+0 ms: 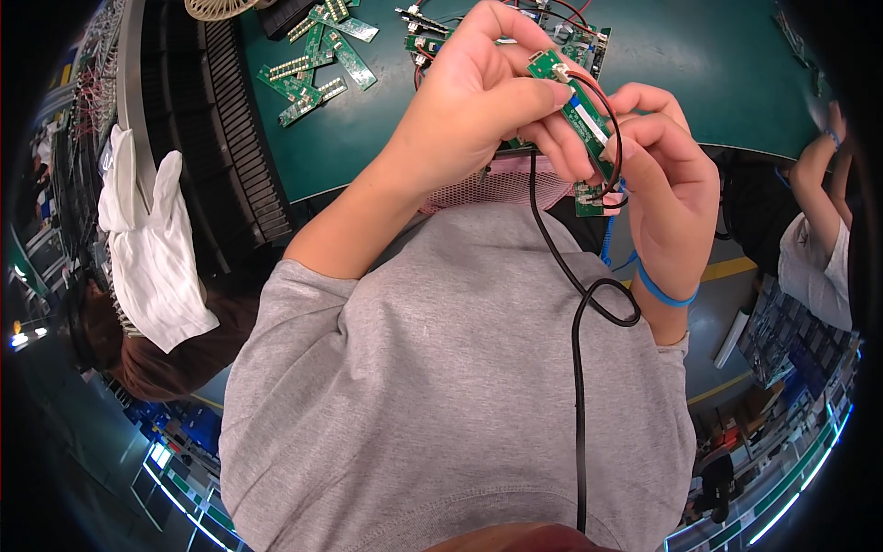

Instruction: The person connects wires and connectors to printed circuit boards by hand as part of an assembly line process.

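A narrow green circuit board (581, 118) with a white strip is held up slantwise over the near edge of the table. My left hand (492, 101) pinches its upper end between thumb and fingers, beside a white connector (560, 71). From that connector a red and black wire pair (614, 118) arcs down along the board's right side. My right hand (670, 175) has thumb and forefinger closed at the board's lower end, next to the wires. A small green board piece (589, 202) shows below; how it joins is hidden.
Several loose green boards (317, 66) lie at the table's back left. More boards with wires (589, 41) sit behind my hands. A black ribbed rack (235, 120) and white gloves (156, 248) are at left. A black cable (578, 368) hangs down my front. Another person's arm (814, 175) is at right.
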`<act>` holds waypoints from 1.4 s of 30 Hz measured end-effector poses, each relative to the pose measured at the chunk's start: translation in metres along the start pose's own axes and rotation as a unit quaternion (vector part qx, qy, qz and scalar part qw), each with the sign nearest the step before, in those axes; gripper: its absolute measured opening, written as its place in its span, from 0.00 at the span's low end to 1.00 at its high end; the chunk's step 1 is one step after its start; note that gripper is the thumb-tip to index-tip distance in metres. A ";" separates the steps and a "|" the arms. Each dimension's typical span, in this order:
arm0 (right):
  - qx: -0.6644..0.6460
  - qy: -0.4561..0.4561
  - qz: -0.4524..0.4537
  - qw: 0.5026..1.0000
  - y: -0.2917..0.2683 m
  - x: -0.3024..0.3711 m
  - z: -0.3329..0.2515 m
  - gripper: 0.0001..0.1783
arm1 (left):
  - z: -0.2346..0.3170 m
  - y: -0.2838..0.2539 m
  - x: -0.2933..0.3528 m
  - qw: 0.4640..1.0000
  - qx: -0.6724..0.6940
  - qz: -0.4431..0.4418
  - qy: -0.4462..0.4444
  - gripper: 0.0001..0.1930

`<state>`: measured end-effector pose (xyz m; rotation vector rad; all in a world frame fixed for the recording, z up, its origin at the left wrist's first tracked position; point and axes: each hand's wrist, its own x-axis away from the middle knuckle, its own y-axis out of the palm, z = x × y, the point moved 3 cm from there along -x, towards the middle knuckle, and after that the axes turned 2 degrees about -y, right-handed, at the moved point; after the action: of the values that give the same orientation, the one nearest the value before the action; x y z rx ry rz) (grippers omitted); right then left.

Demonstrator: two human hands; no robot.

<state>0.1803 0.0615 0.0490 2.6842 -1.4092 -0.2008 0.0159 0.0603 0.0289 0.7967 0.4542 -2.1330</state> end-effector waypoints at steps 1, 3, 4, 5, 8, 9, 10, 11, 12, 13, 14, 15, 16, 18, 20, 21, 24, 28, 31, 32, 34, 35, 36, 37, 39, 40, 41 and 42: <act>0.004 -0.006 -0.002 1.000 0.000 0.000 0.000 0.04 | 0.000 0.000 0.000 1.000 -0.006 0.001 0.002 0.12; 0.005 -0.003 -0.001 1.000 0.000 -0.001 0.000 0.03 | -0.002 -0.003 -0.003 1.000 -0.006 -0.013 0.022 0.12; 0.007 0.000 0.000 1.000 0.000 -0.001 0.000 0.03 | -0.001 -0.003 -0.005 0.999 -0.005 -0.028 0.041 0.12; 0.007 0.000 0.001 1.000 0.000 -0.001 0.000 0.03 | 0.007 0.008 -0.004 0.999 -0.005 -0.029 0.041 0.12; -0.002 -0.006 -0.002 1.000 0.002 -0.002 0.001 0.03 | 0.014 0.024 0.012 0.882 0.203 0.357 -0.232 0.14; 0.007 -0.003 -0.004 1.000 0.003 -0.003 0.000 0.03 | 0.014 0.023 0.012 0.881 0.201 0.359 -0.233 0.15; 0.016 -0.001 -0.006 1.000 0.004 -0.004 -0.001 0.03 | 0.014 0.022 0.011 0.881 0.198 0.361 -0.233 0.16; 0.009 -0.002 -0.008 1.000 0.005 -0.004 -0.002 0.03 | 0.016 0.023 0.010 0.879 0.178 0.373 -0.236 0.16; 0.010 -0.006 -0.010 1.000 0.005 -0.006 -0.001 0.03 | 0.016 0.021 0.011 0.881 0.175 0.373 -0.233 0.16; 0.015 -0.019 -0.012 1.000 0.006 -0.008 -0.001 0.03 | 0.016 0.020 0.011 0.887 0.153 0.371 -0.228 0.16; 0.020 -0.032 -0.014 0.999 0.007 -0.011 -0.002 0.02 | 0.018 0.017 0.011 0.892 0.131 0.370 -0.223 0.15; 0.021 -0.034 -0.017 0.999 0.008 -0.013 -0.005 0.02 | 0.019 0.016 0.010 0.893 0.130 0.370 -0.220 0.15; 0.022 -0.029 -0.011 0.999 0.011 -0.017 -0.008 0.02 | 0.021 0.012 0.009 0.898 0.095 0.372 -0.215 0.15; 0.023 -0.026 -0.008 0.999 0.015 -0.024 -0.012 0.02 | 0.027 0.005 0.004 0.904 0.026 0.374 -0.205 0.15; 0.032 -0.042 0.000 0.999 0.018 -0.032 -0.013 0.02 | 0.032 0.001 0.001 0.902 0.018 0.383 -0.197 0.15; 0.033 -0.051 0.000 0.998 0.019 -0.036 -0.015 0.03 | 0.033 -0.002 0.001 0.898 0.005 0.392 -0.198 0.15; 0.021 -0.039 -0.011 0.999 0.024 -0.044 -0.013 0.03 | 0.033 -0.010 0.004 0.892 -0.003 0.406 -0.198 0.15; 0.146 -0.075 0.013 0.986 0.009 -0.062 -0.006 0.05 | 0.027 -0.023 0.015 0.876 0.003 0.431 -0.218 0.13; 0.241 -0.089 0.135 0.957 -0.040 -0.094 0.016 0.09 | 0.018 -0.040 0.040 0.854 -0.031 0.433 -0.287 0.16; 0.290 -0.058 0.149 0.944 -0.057 -0.103 0.024 0.10 | 0.017 -0.043 0.046 0.841 -0.048 0.435 -0.319 0.19; 0.367 -0.028 0.169 0.914 -0.089 -0.122 0.054 0.13 | 0.022 -0.049 0.059 0.810 -0.121 0.450 -0.356 0.22; 0.399 -0.027 0.177 0.900 -0.099 -0.129 0.066 0.15 | 0.025 -0.054 0.065 0.792 -0.167 0.453 -0.374 0.23; 0.439 0.056 0.177 0.879 -0.094 -0.132 0.069 0.19 | 0.029 -0.058 0.072 0.772 -0.211 0.465 -0.379 0.20; 0.481 0.045 0.167 0.860 -0.098 -0.138 0.079 0.20 | 0.035 -0.062 0.077 0.739 -0.311 0.438 -0.407 0.18; 0.555 0.035 0.170 0.813 -0.097 -0.150 0.092 0.18 | 0.047 -0.065 0.079 0.652 -0.466 0.388 -0.456 0.15; 0.555 0.032 0.169 0.814 -0.099 -0.155 0.093 0.18 | 0.049 -0.065 0.081 0.650 -0.468 0.390 -0.454 0.15; 0.562 0.007 0.167 0.810 -0.103 -0.161 0.092 0.17 | 0.048 -0.064 0.082 0.632 -0.504 0.344 -0.477 0.16; 0.567 -0.019 0.165 0.807 -0.106 -0.165 0.091 0.17 | 0.047 -0.063 0.087 0.609 -0.539 0.298 -0.500 0.17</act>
<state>0.1588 0.2548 -0.0456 3.0506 -2.5614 0.9269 -0.0940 0.0249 0.0083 -0.8528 0.5900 -0.9947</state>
